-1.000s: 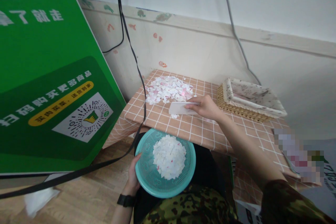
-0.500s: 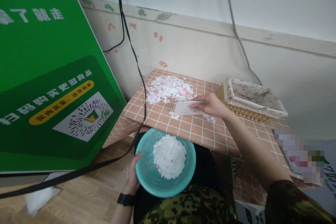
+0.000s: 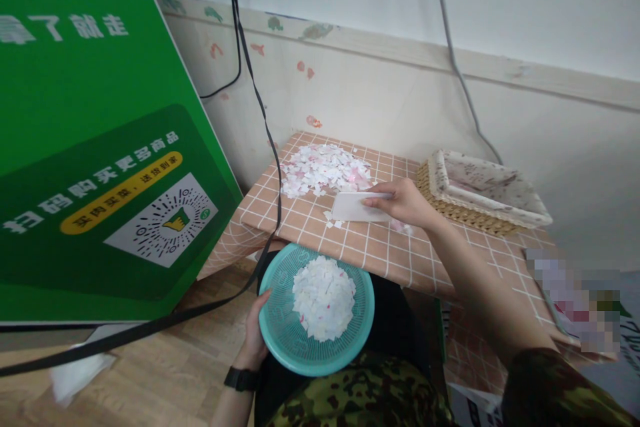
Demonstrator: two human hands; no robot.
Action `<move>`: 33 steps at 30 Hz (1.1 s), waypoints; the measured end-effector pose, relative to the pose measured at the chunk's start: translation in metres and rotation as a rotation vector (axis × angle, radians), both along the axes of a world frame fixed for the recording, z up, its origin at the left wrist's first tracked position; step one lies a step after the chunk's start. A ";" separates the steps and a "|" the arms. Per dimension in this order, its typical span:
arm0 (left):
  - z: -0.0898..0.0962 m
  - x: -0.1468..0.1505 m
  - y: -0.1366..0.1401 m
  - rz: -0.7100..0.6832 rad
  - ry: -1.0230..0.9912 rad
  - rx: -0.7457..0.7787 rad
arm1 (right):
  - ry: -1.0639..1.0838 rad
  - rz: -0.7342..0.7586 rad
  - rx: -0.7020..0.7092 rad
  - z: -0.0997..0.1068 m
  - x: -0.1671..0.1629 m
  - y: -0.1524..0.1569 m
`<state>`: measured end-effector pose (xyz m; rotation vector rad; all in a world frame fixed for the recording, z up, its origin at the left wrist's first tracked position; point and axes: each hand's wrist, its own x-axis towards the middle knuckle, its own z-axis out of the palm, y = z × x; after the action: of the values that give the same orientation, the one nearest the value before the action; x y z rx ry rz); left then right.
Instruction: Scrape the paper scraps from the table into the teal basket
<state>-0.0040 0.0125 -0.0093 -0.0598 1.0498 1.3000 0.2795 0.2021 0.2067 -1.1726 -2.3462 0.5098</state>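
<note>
With the thumb over its rim, my left hand (image 3: pixel 256 327) grips a turquoise plastic strainer basket (image 3: pixel 280 340) on my lap. A mound of white paper scraps (image 3: pixel 324 299) with a few red specks lies inside it. My right hand (image 3: pixel 404 203) is closed on a flat white rectangular card (image 3: pixel 361 207), which stands on its long edge on the table. Small scraps (image 3: pixel 336 221) lie by the card's left end, and pinkish ones (image 3: pixel 401 227) show below my fingers. Just behind the card spreads a larger heap of white and pink scraps (image 3: pixel 325 169).
A checked cloth covers the table (image 3: pixel 380 247). At its back right stands a cloth-lined wicker basket (image 3: pixel 480 193). A green sign (image 3: pixel 100 113) fills the left side, a black strap (image 3: pixel 267 127) hangs in front, and a grey cable (image 3: pixel 457 67) runs down the wall.
The view has shifted very slightly. My right hand and the card stay at nearly the same place by the scraps. My left hand still holds the strainer basket.
</note>
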 end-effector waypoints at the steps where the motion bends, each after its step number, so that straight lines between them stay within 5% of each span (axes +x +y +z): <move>1: 0.001 0.000 0.000 -0.001 0.001 0.004 | -0.014 0.001 -0.009 0.001 0.001 0.000; 11: 0.006 0.002 0.001 0.004 0.015 -0.010 | -0.035 0.038 -0.057 0.004 -0.001 -0.003; 19: -0.003 0.000 0.000 -0.012 -0.012 0.003 | 0.042 0.027 0.070 -0.013 -0.015 -0.006; 33: 0.001 0.000 0.001 -0.038 -0.043 -0.007 | 0.043 0.061 0.071 -0.014 -0.016 -0.010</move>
<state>-0.0037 0.0134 -0.0085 -0.0720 1.0144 1.2558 0.2639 0.1920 0.1926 -1.0505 -2.3498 0.4641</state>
